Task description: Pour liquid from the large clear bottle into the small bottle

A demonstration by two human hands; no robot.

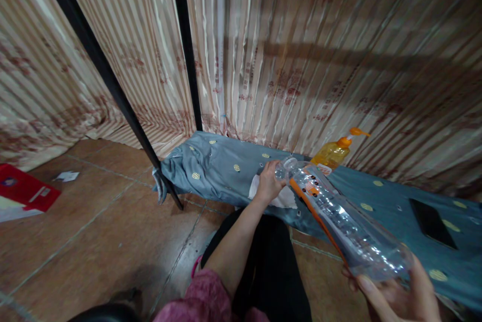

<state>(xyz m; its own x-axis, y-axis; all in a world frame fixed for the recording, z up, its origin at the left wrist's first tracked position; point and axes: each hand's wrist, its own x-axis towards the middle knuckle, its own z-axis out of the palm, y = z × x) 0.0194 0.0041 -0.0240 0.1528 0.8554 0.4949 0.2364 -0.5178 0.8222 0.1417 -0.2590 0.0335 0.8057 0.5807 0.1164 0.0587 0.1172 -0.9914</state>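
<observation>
From where I stand, the person's left arm, in a pinkish-red sleeve, reaches forward over dark trousers, and its left hand (268,184) curls around the narrower end of a clear plastic bottle (354,226). The right hand (399,292) grips the wider end from below, thumb along the side, so the bottle slants across in front of the person, nearer the body at the right. It is see-through and glossy, its ribbed wall catching the light, with an orange strip along one edge. Just beyond it, on the worktop (222,161), is a pump bottle (331,155), amber with an orange pump top; I can't tell whether the colour is liquid or plastic. Something thin and white (254,187) lies under the left hand. The worktop wears a wrinkled blue-grey cloth printed with yellow pineapples, and a flat black phone (433,222) rests on it at the right. Striped, pleated curtains (301,35) hang behind.
</observation>
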